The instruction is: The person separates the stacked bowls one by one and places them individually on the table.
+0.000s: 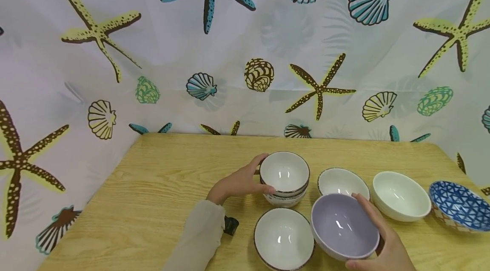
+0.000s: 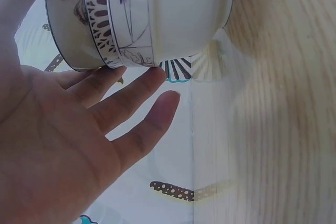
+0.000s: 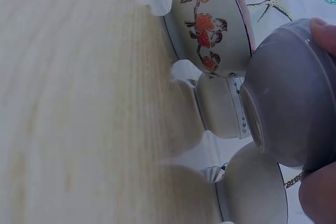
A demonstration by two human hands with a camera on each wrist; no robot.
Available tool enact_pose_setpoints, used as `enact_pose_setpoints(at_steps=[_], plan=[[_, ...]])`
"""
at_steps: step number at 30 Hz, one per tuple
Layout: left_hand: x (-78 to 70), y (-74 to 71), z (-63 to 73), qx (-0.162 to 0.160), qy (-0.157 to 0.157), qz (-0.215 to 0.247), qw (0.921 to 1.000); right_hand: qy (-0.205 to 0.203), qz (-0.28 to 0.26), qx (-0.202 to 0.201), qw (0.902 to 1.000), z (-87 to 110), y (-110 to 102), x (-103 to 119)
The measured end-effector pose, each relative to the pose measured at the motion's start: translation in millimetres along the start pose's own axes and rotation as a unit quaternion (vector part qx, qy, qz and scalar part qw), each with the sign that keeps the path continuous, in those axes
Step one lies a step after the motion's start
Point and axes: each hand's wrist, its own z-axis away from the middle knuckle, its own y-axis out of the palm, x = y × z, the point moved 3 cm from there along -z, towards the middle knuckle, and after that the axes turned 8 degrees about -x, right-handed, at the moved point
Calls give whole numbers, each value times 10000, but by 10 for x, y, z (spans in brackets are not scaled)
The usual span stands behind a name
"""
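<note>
My left hand (image 1: 242, 183) holds the side of a stack of white bowls (image 1: 284, 172), thumb at the front and fingers reaching round behind. A dark lacy pattern bands the stack in the left wrist view, where the fingertips (image 2: 167, 103) lie along the bowls (image 2: 178, 14). With thumb and fingers on opposite sides, my right hand (image 1: 390, 241) grips a purple bowl (image 1: 342, 225). That bowl is raised off the table and tilted, its foot showing in the right wrist view. A single white bowl (image 1: 284, 238) with a dark rim sits just left of it.
Behind the purple bowl stands another white dark-rimmed bowl (image 1: 342, 180), partly covered by it. A pale bowl (image 1: 400, 196) and a blue-patterned bowl (image 1: 461, 205) line up to the right. A curtain (image 1: 237, 45) printed with starfish and shells hangs behind the wooden table (image 1: 153, 186).
</note>
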Motion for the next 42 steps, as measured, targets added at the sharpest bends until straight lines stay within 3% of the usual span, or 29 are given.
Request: enact_pose_setpoints(at_steps=[10, 19, 25, 35, 42], plan=[[25, 14, -2, 14, -18, 1, 10000, -109, 384, 77, 9992, 85, -74, -105], [31, -1, -19, 90, 197, 172, 9996, -595, 48, 476, 9971, 113, -147, -183], [27, 1, -14, 67, 136, 140, 9998, -594, -211, 650, 9959, 139, -182, -233], [20, -1, -9, 16, 65, 100, 9999, -604, 225, 613, 9960, 170, -273, -347], [21, 7, -13, 34, 9, 85, 10000, -775, -183, 726, 9942, 202, -296, -518]])
